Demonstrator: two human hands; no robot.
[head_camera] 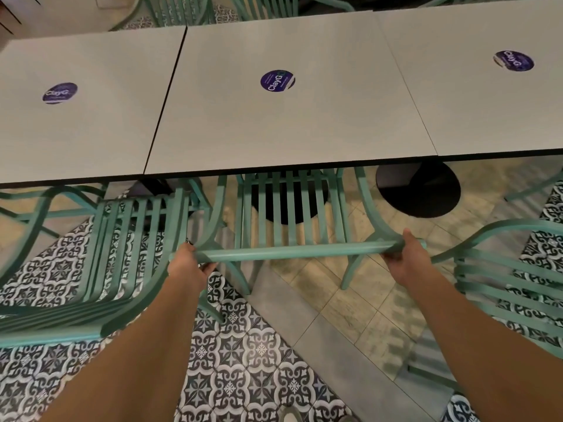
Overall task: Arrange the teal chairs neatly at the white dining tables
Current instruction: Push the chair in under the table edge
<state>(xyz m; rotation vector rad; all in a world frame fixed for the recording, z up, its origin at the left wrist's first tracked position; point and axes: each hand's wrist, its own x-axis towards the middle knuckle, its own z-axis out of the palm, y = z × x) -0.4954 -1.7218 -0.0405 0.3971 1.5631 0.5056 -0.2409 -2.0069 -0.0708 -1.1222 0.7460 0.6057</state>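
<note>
With both hands wrapped around the top rail of the middle teal chair [292, 220], the person stands square behind it: the left hand [189, 264] is closed on the rail's left end and the right hand [405, 257] on its right end, fingers curled under the bar. Ahead of the rail, the slatted seat already reaches partly under the near edge of the centre white table [283, 123], facing that table's black pedestal base [289, 202].

Outward on either side, a left chair [128, 254] stands just beside the held one and looks angled, while a right chair [515, 278] sits farther out from the tables, turned off line.

Risk, as I judge it: pushing unevenly would skew the chair so its left arm knocks the neighbour close by. Driving it too far could bump the front legs into the pedestal, and the tile joints in the patterned floor [243, 376] might snag a leg and jolt the table.
</note>
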